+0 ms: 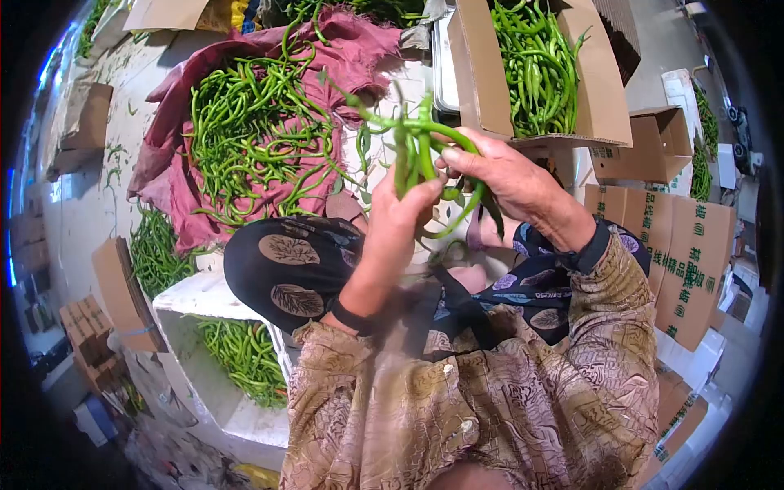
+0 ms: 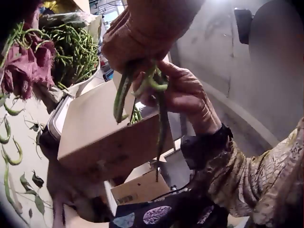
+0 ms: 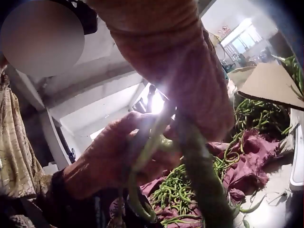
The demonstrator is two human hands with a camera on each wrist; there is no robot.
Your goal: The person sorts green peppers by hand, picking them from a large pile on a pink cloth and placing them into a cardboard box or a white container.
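Long green chili peppers (image 1: 418, 147) are bunched between both hands, in front of the body in the head view. My left hand (image 1: 400, 220) grips several of them upright, thumb across the stalks. From the other side, my right hand (image 1: 518, 181) pinches peppers between thumb and fingers, right up against the left. One long pepper (image 2: 161, 128) hangs down between the hands in the left wrist view. Beyond them, a heap of green chilies (image 1: 253, 131) lies on a pink cloth (image 1: 155, 167). In the right wrist view, a pepper (image 3: 202, 175) looms close to the camera.
A cardboard box (image 1: 482, 73) of chilies stands ahead on the right. On the left is a white foam box (image 1: 192, 294) with more chilies, beside a loose chili pile (image 1: 155, 253). Printed cartons (image 1: 686, 261) stand at right. Leaves and stray peppers litter the pale floor (image 1: 122, 147).
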